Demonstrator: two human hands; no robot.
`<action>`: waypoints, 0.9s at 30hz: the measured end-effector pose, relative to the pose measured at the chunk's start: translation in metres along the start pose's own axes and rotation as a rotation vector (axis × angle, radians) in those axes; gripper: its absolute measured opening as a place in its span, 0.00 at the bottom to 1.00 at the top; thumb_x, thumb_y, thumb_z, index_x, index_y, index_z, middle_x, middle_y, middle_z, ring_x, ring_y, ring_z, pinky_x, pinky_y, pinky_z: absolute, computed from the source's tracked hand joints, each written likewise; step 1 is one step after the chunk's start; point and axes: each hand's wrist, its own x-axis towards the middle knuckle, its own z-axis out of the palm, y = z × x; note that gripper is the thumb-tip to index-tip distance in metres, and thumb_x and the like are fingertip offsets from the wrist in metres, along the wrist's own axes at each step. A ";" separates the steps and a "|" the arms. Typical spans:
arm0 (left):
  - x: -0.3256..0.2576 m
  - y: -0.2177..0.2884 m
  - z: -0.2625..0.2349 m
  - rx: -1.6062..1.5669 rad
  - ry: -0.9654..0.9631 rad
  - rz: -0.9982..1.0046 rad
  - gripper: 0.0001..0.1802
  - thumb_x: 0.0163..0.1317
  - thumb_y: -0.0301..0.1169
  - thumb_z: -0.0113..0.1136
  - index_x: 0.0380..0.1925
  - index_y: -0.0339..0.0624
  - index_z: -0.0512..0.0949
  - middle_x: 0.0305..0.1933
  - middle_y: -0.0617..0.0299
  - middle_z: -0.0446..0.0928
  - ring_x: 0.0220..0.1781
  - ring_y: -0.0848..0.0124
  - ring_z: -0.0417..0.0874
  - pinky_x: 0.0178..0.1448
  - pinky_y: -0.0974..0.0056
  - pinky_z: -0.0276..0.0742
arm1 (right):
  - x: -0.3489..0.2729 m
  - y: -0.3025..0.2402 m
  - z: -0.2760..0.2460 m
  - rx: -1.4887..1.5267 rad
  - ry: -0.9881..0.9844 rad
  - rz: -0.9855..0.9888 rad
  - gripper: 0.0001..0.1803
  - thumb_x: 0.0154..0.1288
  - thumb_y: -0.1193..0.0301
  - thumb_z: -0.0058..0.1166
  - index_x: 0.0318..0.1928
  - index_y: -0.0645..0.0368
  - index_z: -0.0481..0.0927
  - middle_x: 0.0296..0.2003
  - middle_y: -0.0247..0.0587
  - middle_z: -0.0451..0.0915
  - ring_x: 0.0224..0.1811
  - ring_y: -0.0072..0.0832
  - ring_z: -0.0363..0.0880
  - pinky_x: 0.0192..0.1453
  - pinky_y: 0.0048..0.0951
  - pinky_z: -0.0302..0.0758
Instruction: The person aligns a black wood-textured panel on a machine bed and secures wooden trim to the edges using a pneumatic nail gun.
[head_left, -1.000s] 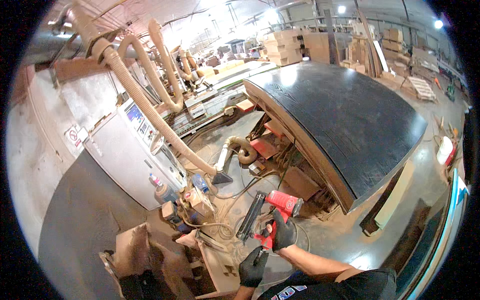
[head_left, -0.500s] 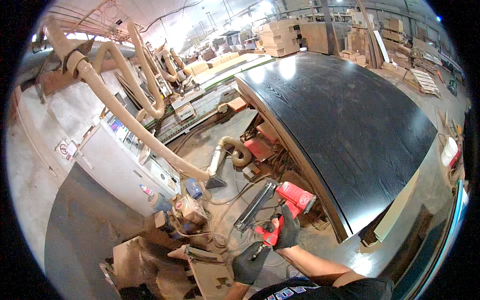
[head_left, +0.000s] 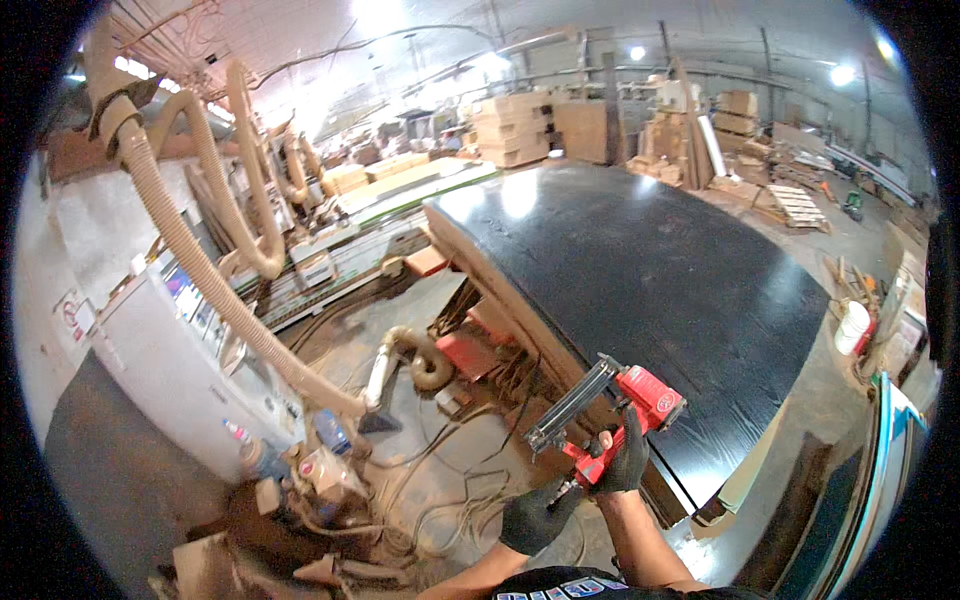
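A red pneumatic nail gun with a long black magazine is held up over the near left corner of the black panel. My right hand, in a black glove, is wrapped around its handle. At the handle's lower end, my gloved left hand closes by the small metal air fitting; its fingertips are partly hidden. Beneath and beyond the tool lies a big black wood-grain panel on top of a stack. The tool does not appear to rest on it.
Tangled hoses lie on the dusty floor at left. A ribbed extraction duct hangs down beside a white cabinet. A dusty compressor-like machine stands near it. Upright sheets line the right; a white bucket stands beyond.
The nail gun and both hands have moved right and slightly up in the view, toward the panel's near corner. My view has shifted, moving the surroundings left and the background lower.
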 end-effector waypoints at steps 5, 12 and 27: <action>0.025 -0.035 -0.003 -0.089 -0.018 0.077 0.14 0.61 0.38 0.65 0.43 0.44 0.82 0.29 0.50 0.82 0.24 0.52 0.83 0.27 0.54 0.77 | 0.019 0.006 0.028 -0.031 -0.051 -0.128 0.13 0.67 0.55 0.57 0.43 0.47 0.72 0.15 0.27 0.63 0.15 0.20 0.66 0.18 0.24 0.63; 0.031 -0.076 0.010 -0.139 -0.051 0.234 0.13 0.63 0.37 0.63 0.42 0.40 0.81 0.29 0.45 0.80 0.28 0.48 0.82 0.30 0.53 0.75 | -0.010 0.002 0.079 0.020 0.049 -0.063 0.14 0.64 0.55 0.61 0.41 0.46 0.74 0.16 0.22 0.64 0.14 0.17 0.65 0.16 0.25 0.65; 0.066 -0.080 0.003 -0.288 -0.205 0.034 0.17 0.67 0.42 0.58 0.49 0.45 0.79 0.30 0.43 0.79 0.28 0.47 0.81 0.29 0.51 0.75 | 0.030 0.013 0.076 -0.097 0.129 -0.171 0.14 0.67 0.57 0.58 0.44 0.50 0.73 0.18 0.27 0.67 0.15 0.18 0.65 0.18 0.29 0.73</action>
